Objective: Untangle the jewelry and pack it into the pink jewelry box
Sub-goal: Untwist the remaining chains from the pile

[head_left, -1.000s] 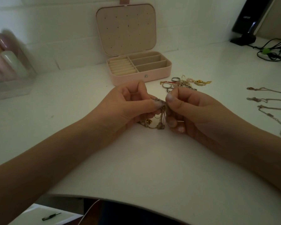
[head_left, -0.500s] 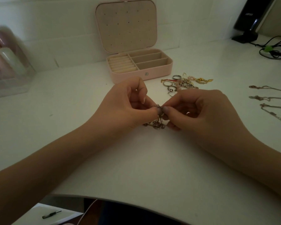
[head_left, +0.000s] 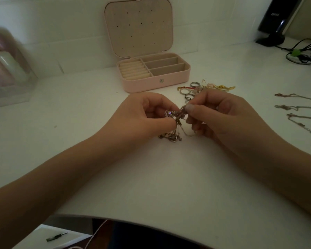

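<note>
Left hand [head_left: 147,114] and right hand [head_left: 221,115] each hold a pinching grip on the tangled chains [head_left: 176,123]; loose ends trail below onto counter [head_left: 169,177]; pink jewelry box [head_left: 154,81] open beyond; risk: hard pulling tightens knot.

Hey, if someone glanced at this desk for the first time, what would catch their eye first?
Probably the two hands at the centre: the left hand and right hand both pinch a knotted clump of chains just above the white desk. Behind them stands the pink jewelry box, lid up, its compartments looking empty, with a pile of rings and charms just to its right.
</note>
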